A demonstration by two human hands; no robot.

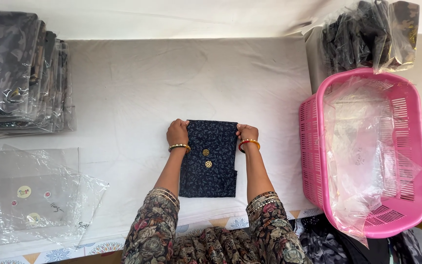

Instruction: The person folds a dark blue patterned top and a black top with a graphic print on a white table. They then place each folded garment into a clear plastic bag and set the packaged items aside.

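While both hands (177, 133) (247, 132) pinch its far corners: folded navy garment (208, 159), long axis toward the person.

A folded garment (208, 159) lies mid-table (133, 88) between both hands. Far left sits a packet stack (18, 73), empty bags (30, 195) nearer. A basket (362, 151) stands right, bagged clothes (367, 34) beyond it.
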